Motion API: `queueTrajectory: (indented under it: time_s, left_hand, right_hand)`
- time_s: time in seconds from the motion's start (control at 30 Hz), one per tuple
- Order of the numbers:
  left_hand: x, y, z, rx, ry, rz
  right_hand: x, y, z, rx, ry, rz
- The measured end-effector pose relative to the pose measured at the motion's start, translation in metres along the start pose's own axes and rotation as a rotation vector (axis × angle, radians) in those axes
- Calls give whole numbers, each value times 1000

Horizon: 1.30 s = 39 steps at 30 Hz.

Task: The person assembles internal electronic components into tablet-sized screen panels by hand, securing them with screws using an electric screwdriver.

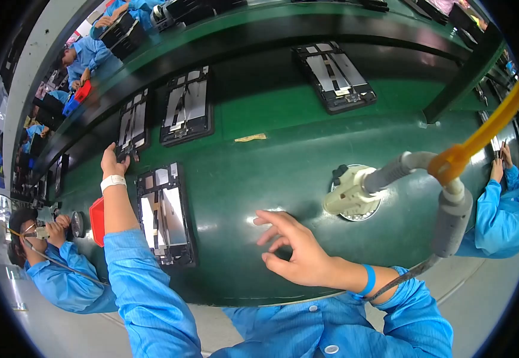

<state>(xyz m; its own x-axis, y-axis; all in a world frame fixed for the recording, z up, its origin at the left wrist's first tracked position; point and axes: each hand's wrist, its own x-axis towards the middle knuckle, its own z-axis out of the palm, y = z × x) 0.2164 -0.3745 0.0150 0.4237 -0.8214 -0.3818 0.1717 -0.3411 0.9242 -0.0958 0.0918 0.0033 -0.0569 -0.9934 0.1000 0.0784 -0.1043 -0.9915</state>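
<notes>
My left hand reaches far out to the left, its fingers around the near end of an opened tablet with exposed inner parts; some fingertips are hidden there. A white band circles that wrist. Over the green table, my right hand hovers with fingers bent and apart, nothing in them; a blue band is on its wrist. Between my arms, beside the left forearm, lies another opened tablet with silver plates and black frame. Right of my right hand, a cream-coloured tool on a grey cable sits over a round dish.
Two more opened tablets, one at the far left and one at the far right, lie on the green surface. A yellow strap and grey cylinder hang at right. A red bin stands left. Co-workers sit on both sides.
</notes>
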Motion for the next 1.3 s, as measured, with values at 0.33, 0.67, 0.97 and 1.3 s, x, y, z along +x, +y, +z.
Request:
queueTrajectory:
  time_s: [0.33, 0.67, 0.97, 1.3]
  left_hand:
    - [-6, 6, -4, -199, -507, -84]
    - [-268, -53, -54, -58, -904, 193]
    - [-359, -167, -49, 65, -1015, 46]
    - [-403, -155, -21, 828, -1238, 1629]
  right_hand:
    - [-2, -3, -5, -75, 43, -185]
    - [2, -32, -80, -673, 767, -839]
    - [13, -65, -104, -146, 404, -229]
    - [-29, -23, -135, 104, 665, -327]
